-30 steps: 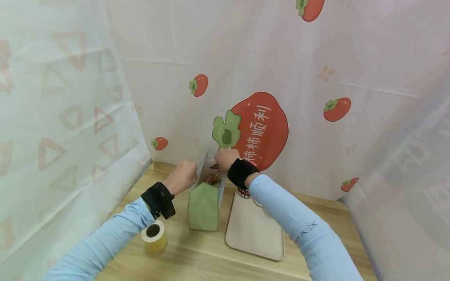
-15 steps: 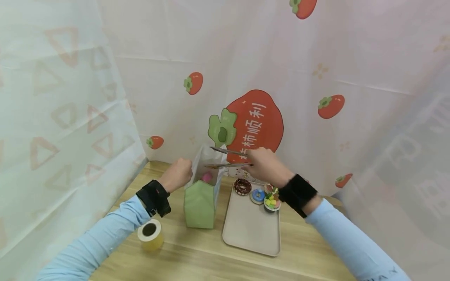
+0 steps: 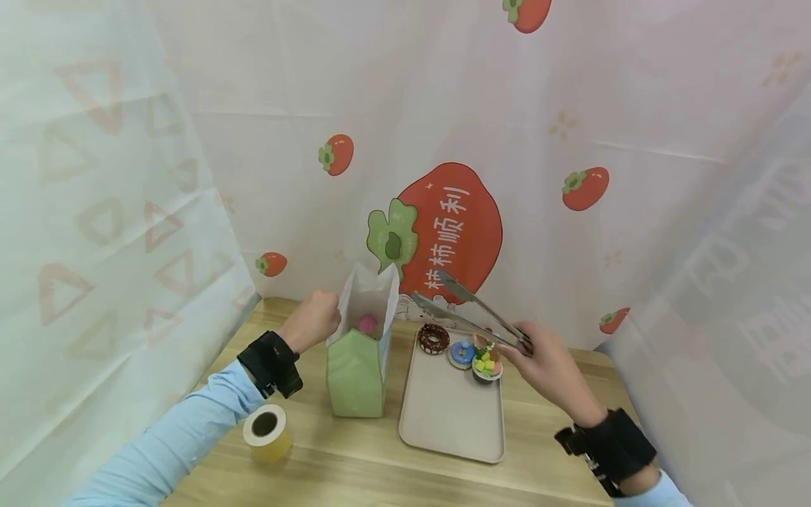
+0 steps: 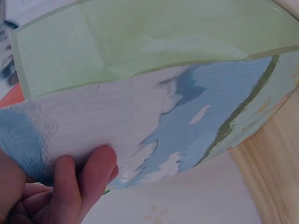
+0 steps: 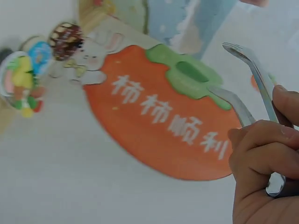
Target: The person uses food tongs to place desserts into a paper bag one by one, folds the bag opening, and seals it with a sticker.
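A green paper bag [image 3: 356, 377] stands upright with its white-lined top open, and something pink [image 3: 367, 324] shows inside. At its left edge my left hand [image 3: 312, 320] pinches the bag wall; the left wrist view shows the thumb hidden behind the painted side panel [image 4: 140, 130]. My right hand [image 3: 548, 362] grips metal tongs [image 3: 484, 313], their tips spread apart with nothing between them. Below the tongs, a beige tray [image 3: 450, 415] bears a chocolate donut [image 3: 434, 339], a blue donut [image 3: 461, 354] and a small cup of colourful food pieces [image 3: 486, 367] at its far end.
A roll of yellowish tape [image 3: 269, 436] stands on the wooden table [image 3: 355, 472], left of the bag and near my left forearm. Behind the table hangs a pale curtain [image 3: 266, 169] printed with persimmons.
My right hand has drawn back from the bag's mouth to the right with the tongs, uncovering the food on the tray. The left hand keeps its hold on the bag.
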The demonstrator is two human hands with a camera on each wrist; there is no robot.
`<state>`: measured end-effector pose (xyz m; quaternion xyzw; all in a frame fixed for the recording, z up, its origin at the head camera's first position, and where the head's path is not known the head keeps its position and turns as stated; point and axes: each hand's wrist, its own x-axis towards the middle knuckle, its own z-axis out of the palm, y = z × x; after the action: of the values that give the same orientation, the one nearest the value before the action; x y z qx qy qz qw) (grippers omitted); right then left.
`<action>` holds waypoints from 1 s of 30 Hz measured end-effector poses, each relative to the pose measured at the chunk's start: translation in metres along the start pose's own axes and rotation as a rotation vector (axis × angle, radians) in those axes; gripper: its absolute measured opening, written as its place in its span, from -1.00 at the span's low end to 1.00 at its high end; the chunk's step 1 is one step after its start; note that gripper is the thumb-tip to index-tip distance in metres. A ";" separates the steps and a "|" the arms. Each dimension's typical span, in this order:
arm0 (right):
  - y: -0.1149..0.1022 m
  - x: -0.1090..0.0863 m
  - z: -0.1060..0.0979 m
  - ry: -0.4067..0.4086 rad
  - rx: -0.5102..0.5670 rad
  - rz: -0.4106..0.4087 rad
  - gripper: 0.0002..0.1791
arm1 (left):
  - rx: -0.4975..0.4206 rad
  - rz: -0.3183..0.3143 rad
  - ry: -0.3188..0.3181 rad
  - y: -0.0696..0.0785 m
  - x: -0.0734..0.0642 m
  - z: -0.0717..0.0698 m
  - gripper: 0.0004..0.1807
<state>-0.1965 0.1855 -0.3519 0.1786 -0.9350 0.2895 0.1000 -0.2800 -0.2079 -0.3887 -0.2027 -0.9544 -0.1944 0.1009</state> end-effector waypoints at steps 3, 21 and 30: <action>0.019 -0.017 0.003 -0.023 -0.023 0.109 -0.67 | 0.010 -0.001 0.008 -0.002 0.001 0.000 -0.71; 0.122 -0.076 0.038 -0.166 -0.053 0.432 -0.62 | 0.040 0.025 0.047 -0.009 0.001 -0.004 -0.69; 0.146 -0.074 0.051 -0.159 -0.064 0.436 -0.66 | 0.043 0.019 0.039 -0.010 0.002 -0.006 -0.66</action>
<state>-0.1901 0.2888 -0.4885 -0.0085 -0.9651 0.2596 -0.0334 -0.2856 -0.2185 -0.3860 -0.2057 -0.9542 -0.1769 0.1258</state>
